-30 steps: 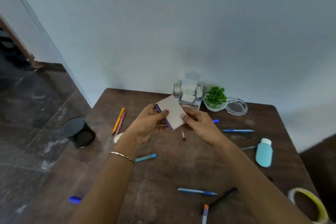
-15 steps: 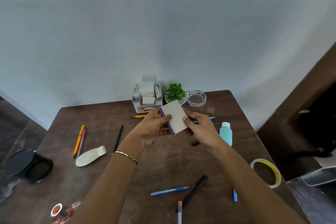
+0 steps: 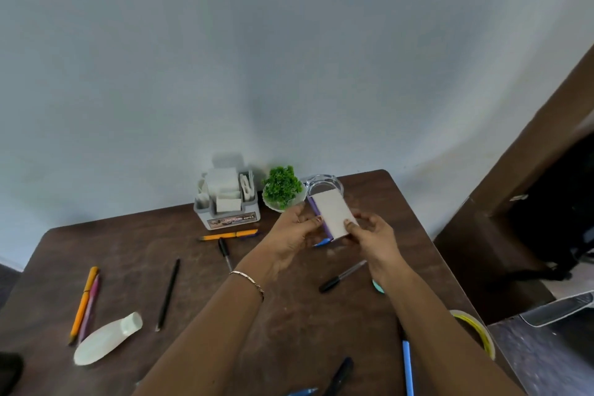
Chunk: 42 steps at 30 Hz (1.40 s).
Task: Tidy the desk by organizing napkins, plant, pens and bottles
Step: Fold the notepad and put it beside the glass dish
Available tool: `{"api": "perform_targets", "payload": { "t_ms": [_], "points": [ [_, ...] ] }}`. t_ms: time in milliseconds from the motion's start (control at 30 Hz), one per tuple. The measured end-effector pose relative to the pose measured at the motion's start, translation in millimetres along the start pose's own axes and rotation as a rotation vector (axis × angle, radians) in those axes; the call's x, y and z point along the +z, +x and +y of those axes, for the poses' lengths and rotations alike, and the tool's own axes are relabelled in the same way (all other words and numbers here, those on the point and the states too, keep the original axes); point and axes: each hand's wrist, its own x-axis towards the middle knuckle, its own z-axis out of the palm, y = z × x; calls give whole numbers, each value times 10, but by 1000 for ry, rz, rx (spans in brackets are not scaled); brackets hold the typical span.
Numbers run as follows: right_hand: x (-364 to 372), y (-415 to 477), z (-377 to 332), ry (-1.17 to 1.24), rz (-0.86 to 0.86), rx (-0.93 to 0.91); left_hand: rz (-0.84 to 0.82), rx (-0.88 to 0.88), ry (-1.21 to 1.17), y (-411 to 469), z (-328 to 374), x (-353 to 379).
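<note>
Both forearms are bare — no sleeves show; a thin gold chain bracelet circles the left wrist.

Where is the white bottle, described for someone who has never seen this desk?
Start at the brown desk, near-left part, where an orange pen and a pink pen lie side by side. The white bottle lies on its side just right of them. It is the one fat, pale thing among thin pens.

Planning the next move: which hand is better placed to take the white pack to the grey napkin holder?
Probably left: left hand holds the white pack and is nearer the napkin holder; the right hand is farther.
</note>
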Motion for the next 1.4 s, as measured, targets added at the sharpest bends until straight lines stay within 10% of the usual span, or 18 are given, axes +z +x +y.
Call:
{"api": "perform_targets", "payload": {
  "t_ms": [367, 1033, 1400],
  "points": [
    [-295, 1290, 137, -183, 356, 101, -113, -280, 567, 515, -591, -497],
    [82, 1765, 207, -1008, 225, -65, -58, -268, 480, 543, -807, -676],
    [8, 1613, 170, -1013, 250, -80, -18, -283, 463, 512, -823, -627]
  ]
}}
